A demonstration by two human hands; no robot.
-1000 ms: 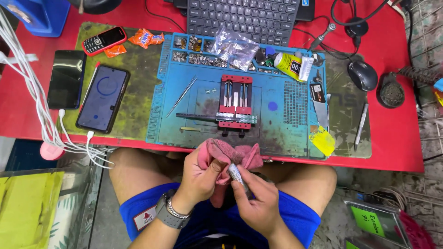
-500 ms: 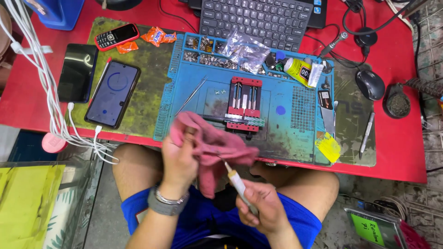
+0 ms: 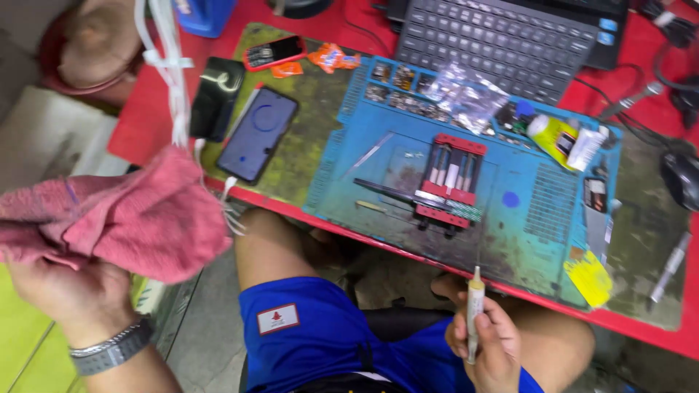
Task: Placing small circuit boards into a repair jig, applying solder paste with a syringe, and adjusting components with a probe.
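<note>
My left hand [image 3: 64, 295] grips a pink cloth [image 3: 124, 215], holding it out to the left of my lap, off the table's side. Over my right thigh, my right hand [image 3: 489, 342] is closed around a small white syringe-like tube [image 3: 474, 309] with its thin tip pointing up toward the table edge. On the blue work mat [image 3: 524, 233] in front of me sits a red clamp fixture [image 3: 451, 182] holding a small board. Tweezers [image 3: 389, 191] lie to its left on the mat.
Two dark phones [image 3: 258, 135] lie on the left of the red table, with white cables [image 3: 171, 65] hanging beside them. A keyboard [image 3: 502, 40] sits at the back. A yellow tube [image 3: 553, 135], a plastic bag [image 3: 466, 91] and a mouse [image 3: 681, 178] are to the right.
My left hand has swung the pink cloth away from the tube and far out to the left. My right hand has stayed low over my lap, with the tube now upright.
</note>
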